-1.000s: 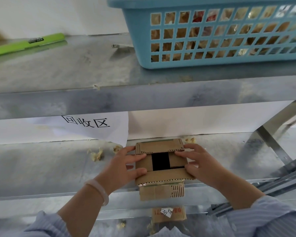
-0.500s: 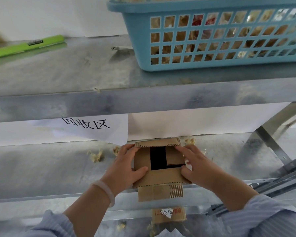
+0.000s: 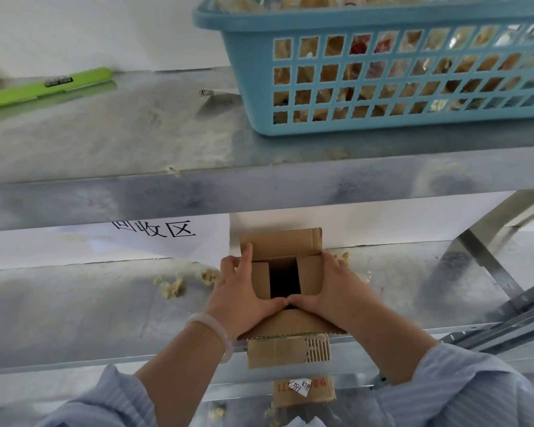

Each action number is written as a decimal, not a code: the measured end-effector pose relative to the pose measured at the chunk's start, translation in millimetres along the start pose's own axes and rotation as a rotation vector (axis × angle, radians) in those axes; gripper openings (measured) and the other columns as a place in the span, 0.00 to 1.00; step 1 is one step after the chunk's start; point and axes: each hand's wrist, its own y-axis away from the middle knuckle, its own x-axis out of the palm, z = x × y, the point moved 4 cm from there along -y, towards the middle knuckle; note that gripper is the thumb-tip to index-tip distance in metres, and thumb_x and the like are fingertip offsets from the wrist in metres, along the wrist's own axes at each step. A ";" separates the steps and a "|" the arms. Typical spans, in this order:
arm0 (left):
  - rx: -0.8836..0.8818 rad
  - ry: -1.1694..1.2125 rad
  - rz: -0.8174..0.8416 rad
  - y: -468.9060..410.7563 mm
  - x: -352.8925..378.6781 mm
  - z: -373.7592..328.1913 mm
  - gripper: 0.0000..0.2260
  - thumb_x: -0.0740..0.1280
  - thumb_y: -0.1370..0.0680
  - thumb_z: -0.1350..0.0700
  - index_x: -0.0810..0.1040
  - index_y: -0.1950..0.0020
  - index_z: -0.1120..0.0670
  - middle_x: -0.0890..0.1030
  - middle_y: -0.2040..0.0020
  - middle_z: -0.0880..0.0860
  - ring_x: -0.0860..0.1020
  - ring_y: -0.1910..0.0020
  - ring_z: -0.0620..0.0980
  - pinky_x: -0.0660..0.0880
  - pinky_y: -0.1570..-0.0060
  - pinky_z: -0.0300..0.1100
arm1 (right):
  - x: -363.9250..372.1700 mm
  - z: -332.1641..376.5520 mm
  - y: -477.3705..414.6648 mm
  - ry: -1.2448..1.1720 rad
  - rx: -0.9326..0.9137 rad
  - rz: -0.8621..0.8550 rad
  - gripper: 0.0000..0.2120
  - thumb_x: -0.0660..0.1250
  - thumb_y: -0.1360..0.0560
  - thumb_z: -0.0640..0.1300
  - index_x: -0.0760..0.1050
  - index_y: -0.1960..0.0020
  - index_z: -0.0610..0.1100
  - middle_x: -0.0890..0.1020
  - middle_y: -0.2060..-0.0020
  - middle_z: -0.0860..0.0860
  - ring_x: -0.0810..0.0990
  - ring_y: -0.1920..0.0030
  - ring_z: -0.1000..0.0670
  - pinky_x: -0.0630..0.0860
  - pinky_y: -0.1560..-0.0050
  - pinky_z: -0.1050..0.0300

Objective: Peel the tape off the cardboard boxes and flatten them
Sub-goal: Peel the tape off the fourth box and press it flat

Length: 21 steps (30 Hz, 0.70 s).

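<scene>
A small brown cardboard box (image 3: 282, 248) stands on the lower metal shelf (image 3: 74, 303) with its top flaps open and a dark opening in the middle. My left hand (image 3: 244, 294) grips its left side, the forefinger on the raised far flap. On the box's right side, my right hand (image 3: 330, 291) holds it. Both thumbs meet at the near edge of the opening, and the near flap hangs down toward me. Another piece of cardboard (image 3: 287, 352) shows below the shelf edge, and a labelled one (image 3: 302, 389) lower still.
A blue plastic basket (image 3: 383, 72) with crumpled tape stands on the upper shelf at the right. A green utility knife (image 3: 43, 87) lies on that shelf at the far left. Tape scraps (image 3: 170, 285) lie left of the box. A white paper sign (image 3: 154, 232) hangs behind.
The box's far flap has swung up to stand upright. Both hands have shifted so the thumbs now meet at the near edge of the opening.
</scene>
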 end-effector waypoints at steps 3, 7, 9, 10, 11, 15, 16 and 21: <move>-0.001 0.008 0.018 1.2 -1.3 -0.7 0.47 0.70 0.31 0.40 0.40 0.23 0.43 0.57 0.34 0.48 0.65 0.35 0.52 0.67 0.35 0.44 | 1.4 5.1 -2.0 0.022 0.013 0.037 0.48 0.70 0.35 0.63 0.50 0.24 0.51 0.70 0.35 0.48 0.76 0.42 0.45 0.76 0.47 0.52; -0.066 0.492 0.037 3.4 -13.4 3.6 0.29 0.58 0.24 0.50 0.55 0.24 0.40 0.68 0.42 0.52 0.73 0.49 0.50 0.78 0.48 0.48 | -5.9 -1.0 6.9 -0.124 -0.023 0.065 0.27 0.61 0.25 0.54 0.59 0.28 0.54 0.77 0.51 0.52 0.78 0.55 0.52 0.76 0.60 0.60; -0.124 0.787 0.018 5.3 -19.8 4.0 0.22 0.53 0.20 0.60 0.62 0.30 0.40 0.72 0.53 0.54 0.73 0.60 0.49 0.78 0.66 0.37 | -9.8 -8.3 10.9 -0.297 0.008 0.053 0.10 0.58 0.22 0.47 0.69 0.42 0.54 0.79 0.58 0.51 0.80 0.58 0.52 0.79 0.61 0.57; -0.168 0.867 0.002 5.5 -21.3 7.6 0.23 0.50 0.20 0.65 0.63 0.32 0.41 0.73 0.55 0.53 0.73 0.62 0.49 0.76 0.71 0.35 | -10.7 -13.6 10.6 -0.369 0.045 0.039 0.06 0.58 0.21 0.44 0.72 0.48 0.51 0.80 0.59 0.49 0.81 0.59 0.50 0.82 0.58 0.53; -0.220 0.922 -0.004 6.5 -22.9 12.4 0.23 0.49 0.20 0.67 0.65 0.33 0.43 0.75 0.55 0.52 0.74 0.61 0.50 0.76 0.72 0.37 | -11.0 -18.8 10.2 -0.441 0.080 0.035 0.06 0.58 0.21 0.41 0.72 0.51 0.48 0.81 0.60 0.47 0.82 0.58 0.48 0.83 0.57 0.49; -0.393 1.040 0.116 12.1 -9.2 35.3 0.12 0.53 0.21 0.65 0.72 0.41 0.63 0.79 0.55 0.62 0.80 0.55 0.59 0.80 0.56 0.54 | -5.4 -33.4 11.1 -0.760 0.174 0.091 0.10 0.55 0.21 0.35 0.72 0.44 0.40 0.81 0.55 0.40 0.83 0.56 0.45 0.83 0.59 0.49; -0.406 1.068 0.136 13.7 -7.1 36.8 0.10 0.54 0.21 0.64 0.71 0.45 0.64 0.79 0.56 0.63 0.80 0.54 0.60 0.79 0.50 0.58 | -4.9 -35.1 12.1 -0.797 0.173 0.096 0.10 0.55 0.21 0.34 0.72 0.44 0.39 0.81 0.55 0.39 0.84 0.56 0.45 0.83 0.58 0.49; -0.254 1.088 0.055 14.3 -16.1 30.7 0.09 0.54 0.21 0.69 0.73 0.55 0.61 0.79 0.65 0.50 0.78 0.61 0.50 0.78 0.59 0.41 | -11.5 -41.9 11.7 -1.135 0.111 0.080 0.13 0.53 0.19 0.37 0.76 0.45 0.40 0.84 0.57 0.42 0.84 0.58 0.46 0.82 0.54 0.47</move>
